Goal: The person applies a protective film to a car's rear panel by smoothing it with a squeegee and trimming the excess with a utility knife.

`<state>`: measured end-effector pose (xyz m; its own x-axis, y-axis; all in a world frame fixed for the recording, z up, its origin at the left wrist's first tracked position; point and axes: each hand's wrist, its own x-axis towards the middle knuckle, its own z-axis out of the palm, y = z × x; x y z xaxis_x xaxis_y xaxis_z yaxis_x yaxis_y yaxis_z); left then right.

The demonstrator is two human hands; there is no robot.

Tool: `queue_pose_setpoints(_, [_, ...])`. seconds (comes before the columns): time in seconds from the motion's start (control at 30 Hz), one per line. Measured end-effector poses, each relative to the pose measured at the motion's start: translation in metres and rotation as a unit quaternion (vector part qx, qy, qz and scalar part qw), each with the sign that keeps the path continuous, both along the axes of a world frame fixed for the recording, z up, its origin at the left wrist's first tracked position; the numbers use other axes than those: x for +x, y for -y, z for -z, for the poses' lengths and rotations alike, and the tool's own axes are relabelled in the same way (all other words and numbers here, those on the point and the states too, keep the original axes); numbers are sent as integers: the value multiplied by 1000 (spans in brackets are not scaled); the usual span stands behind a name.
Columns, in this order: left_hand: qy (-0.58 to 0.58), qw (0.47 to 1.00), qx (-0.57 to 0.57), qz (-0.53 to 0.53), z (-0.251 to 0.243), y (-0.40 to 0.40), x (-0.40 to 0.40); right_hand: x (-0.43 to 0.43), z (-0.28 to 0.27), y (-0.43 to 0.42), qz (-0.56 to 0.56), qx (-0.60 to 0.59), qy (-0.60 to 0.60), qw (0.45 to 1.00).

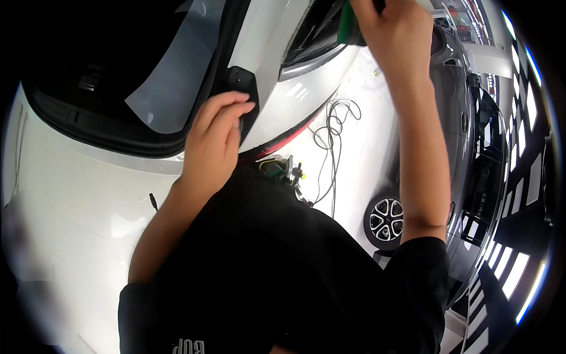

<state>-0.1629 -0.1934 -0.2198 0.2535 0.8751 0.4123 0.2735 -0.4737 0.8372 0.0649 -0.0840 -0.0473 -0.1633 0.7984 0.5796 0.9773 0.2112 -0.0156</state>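
At the top edge, my right hand (395, 31) grips a flat green tool (347, 26), perhaps a squeegee. It is beside the dark side window (311, 33) of a white car (300, 93), and the frame cuts off part of hand and tool. My left hand (214, 132) is at the corner of the open rear, its fingers loosely bent over a black corner piece (243, 79). Nothing shows in its fingers; whether they touch the piece is unclear. A pale translucent sheet (177, 88) lies across the dark rear opening.
A red tail-light strip (285, 139) curves along the car's edge. On the white floor lie a looped black cable (331, 128) and a bag-like item with tools (274, 168). A dark grey car (451, 101) with a spoked wheel (386, 219) stands at right. A short black connector (153, 201) lies near my left forearm.
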Motion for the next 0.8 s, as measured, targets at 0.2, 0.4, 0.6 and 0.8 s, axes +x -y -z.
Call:
queue_pose_setpoints(0.2, [95,991,-95,-4,5,-34,40,-31,37,41,56,26,-70,996])
queue_pose_setpoints(0.4, [124,992,-29,-14,-1,-65,62,-24,72,32,9,65,-195,979])
queue_pose_setpoints(0.6, [147,986,-82,4,-2,-78,68,-44,76,41,39,47,-254,965])
queue_pose_setpoints(0.8, [97,987,-128,-14,-11,-78,63,-42,93,43,77,78,-257,960])
